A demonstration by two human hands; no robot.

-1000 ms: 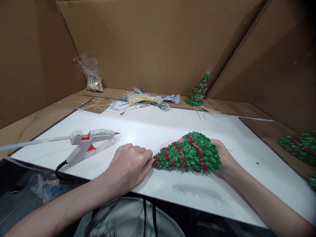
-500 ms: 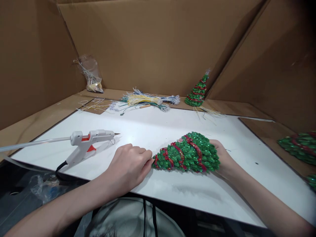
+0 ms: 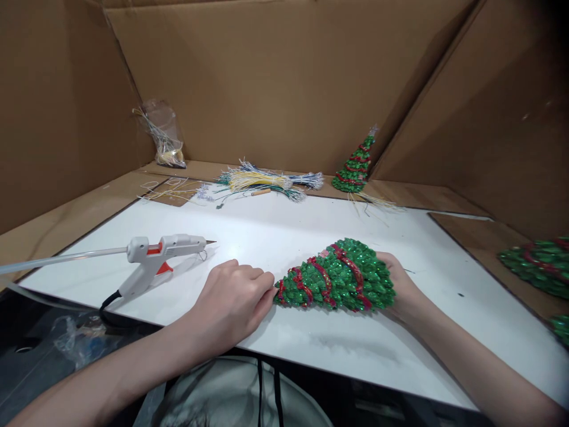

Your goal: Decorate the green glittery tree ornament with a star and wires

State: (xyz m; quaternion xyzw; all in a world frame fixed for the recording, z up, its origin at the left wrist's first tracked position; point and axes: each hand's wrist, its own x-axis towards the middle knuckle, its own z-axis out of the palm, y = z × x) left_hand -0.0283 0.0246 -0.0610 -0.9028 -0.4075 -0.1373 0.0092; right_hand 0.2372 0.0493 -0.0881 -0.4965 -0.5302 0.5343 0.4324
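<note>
A green glittery cone tree with a red spiral garland (image 3: 340, 276) lies on its side just above the white board (image 3: 284, 231), tip pointing left. My right hand (image 3: 400, 284) grips its wide base from behind. My left hand (image 3: 231, 299) has its fingers pinched together at the tree's tip; what sits between the fingertips is too small to see. A white and orange hot glue gun (image 3: 160, 255) rests on its stand to the left of my left hand, nozzle pointing right.
A finished small tree (image 3: 355, 166) stands at the back. Bundles of coloured wire stamens (image 3: 267, 181) and a plastic bag (image 3: 163, 133) lie along the back edge. More green trees (image 3: 536, 264) lie at the right. Cardboard walls enclose the table.
</note>
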